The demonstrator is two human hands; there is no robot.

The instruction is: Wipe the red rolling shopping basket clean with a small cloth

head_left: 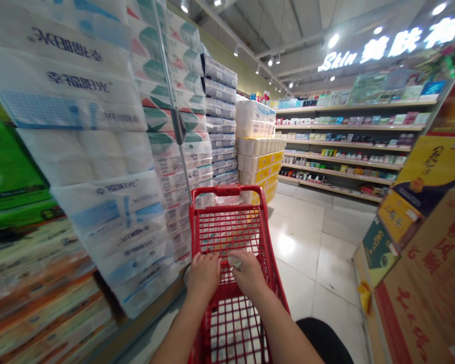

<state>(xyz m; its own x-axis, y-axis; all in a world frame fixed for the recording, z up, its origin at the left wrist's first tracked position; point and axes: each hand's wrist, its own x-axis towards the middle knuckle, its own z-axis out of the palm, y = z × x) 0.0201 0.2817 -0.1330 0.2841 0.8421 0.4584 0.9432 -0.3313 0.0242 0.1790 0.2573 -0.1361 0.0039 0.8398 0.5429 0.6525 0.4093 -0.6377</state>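
A red wire shopping cart (227, 217) stands in front of me in a shop aisle, and its basket looks empty. My left hand (203, 275) is closed over the cart's handle bar. Right beside it, my right hand (248, 273) also grips the bar, with a small pale object (235, 261) pinched under its fingers. Both forearms reach in from the bottom edge.
Tall stacks of wrapped tissue packs (109, 151) crowd the cart's left side, with more stacks (256, 146) ahead. Cardboard display boxes (432, 263) line the right. Shelves of small goods (349, 146) run along the back. White tiled floor (314, 242) lies open ahead right.
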